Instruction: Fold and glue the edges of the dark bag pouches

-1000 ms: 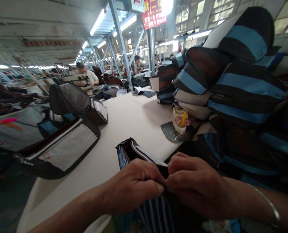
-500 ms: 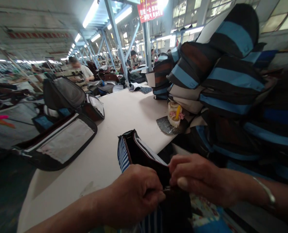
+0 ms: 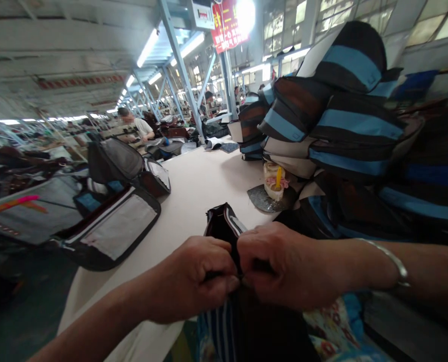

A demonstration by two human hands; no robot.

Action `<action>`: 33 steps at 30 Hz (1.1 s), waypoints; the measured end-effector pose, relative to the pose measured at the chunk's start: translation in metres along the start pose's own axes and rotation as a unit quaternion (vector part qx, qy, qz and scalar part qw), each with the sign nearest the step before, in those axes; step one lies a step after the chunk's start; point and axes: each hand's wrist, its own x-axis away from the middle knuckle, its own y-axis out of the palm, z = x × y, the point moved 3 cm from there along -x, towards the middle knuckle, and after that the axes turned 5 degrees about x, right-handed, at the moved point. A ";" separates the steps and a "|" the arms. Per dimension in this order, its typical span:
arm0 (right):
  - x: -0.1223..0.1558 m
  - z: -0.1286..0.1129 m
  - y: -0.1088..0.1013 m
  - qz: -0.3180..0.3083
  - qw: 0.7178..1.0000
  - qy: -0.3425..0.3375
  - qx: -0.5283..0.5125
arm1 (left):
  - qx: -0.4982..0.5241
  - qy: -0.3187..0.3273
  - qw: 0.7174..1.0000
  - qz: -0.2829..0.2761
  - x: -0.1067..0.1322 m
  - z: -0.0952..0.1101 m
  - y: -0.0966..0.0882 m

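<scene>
Near the table's front edge stands a dark unfinished bag (image 3: 271, 329) with blue-and-white striped fabric on its left side. Its narrow mouth gapes behind the hands, with a pale strip along one edge. My left hand (image 3: 197, 279) pinches the bag's edge between thumb and bent fingers. Pressed close against it, my right hand (image 3: 284, 264) grips the same edge, thumb tip almost touching the left thumb. The exact bit of edge between the fingertips is hidden. A silvery bangle (image 3: 391, 261) circles the right wrist.
Black-and-blue bags (image 3: 352, 125) form a tall pile at the right. Beside it on the white table (image 3: 193, 181) sits a cut-open container (image 3: 273, 183) with a yellow handle. More dark bag parts (image 3: 114, 229) stand at the left. A person (image 3: 135, 125) works farther back.
My right hand has come left and in against my left hand, which has shifted slightly left and up. The bag's far end has moved right in the picture. The camera view has shifted somewhat.
</scene>
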 end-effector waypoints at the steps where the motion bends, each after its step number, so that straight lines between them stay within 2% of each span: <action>1: -0.005 0.002 -0.001 -0.028 0.998 -0.005 -0.049 | 0.000 -0.002 1.000 0.006 0.009 0.000 -0.006; 3: -0.016 0.006 -0.001 -0.072 0.989 -0.032 -0.122 | 0.007 -0.018 0.999 0.030 0.031 -0.002 -0.015; 5: -0.027 0.011 0.004 -0.072 0.981 -0.076 -0.161 | 0.036 -0.043 0.997 0.055 0.053 -0.006 -0.020; 8: -0.039 0.011 0.024 -0.072 0.964 -0.130 -0.222 | 0.082 -0.083 0.991 0.072 0.081 -0.003 -0.020; 10: -0.045 0.007 0.039 -0.084 0.950 -0.133 -0.269 | 0.076 -0.117 0.987 0.083 0.093 0.006 -0.019; 13: -0.051 -0.004 0.056 -0.113 0.926 -0.110 -0.343 | 0.064 -0.186 0.975 0.102 0.103 0.022 -0.012; 17: -0.056 -0.018 0.066 -0.145 0.908 -0.105 -0.379 | 0.149 -0.279 0.940 0.128 0.106 0.028 0.008; 19: -0.057 -0.022 0.065 -0.155 0.909 -0.110 -0.372 | 0.182 -0.287 0.928 0.150 0.107 0.026 0.016; 22: -0.056 -0.024 0.064 -0.156 0.923 -0.107 -0.334 | 0.192 -0.273 0.928 0.166 0.107 0.025 0.023; 27: -0.050 -0.025 0.068 -0.105 0.944 -0.108 -0.295 | 0.155 -0.262 0.936 0.178 0.103 0.024 0.025; 31: -0.043 -0.028 0.070 0.028 0.968 -0.137 -0.209 | 0.074 -0.260 0.941 0.202 0.100 0.023 0.030; 33: -0.038 -0.031 0.067 0.075 0.972 -0.163 -0.154 | 0.038 -0.250 0.946 0.205 0.099 0.022 0.032</action>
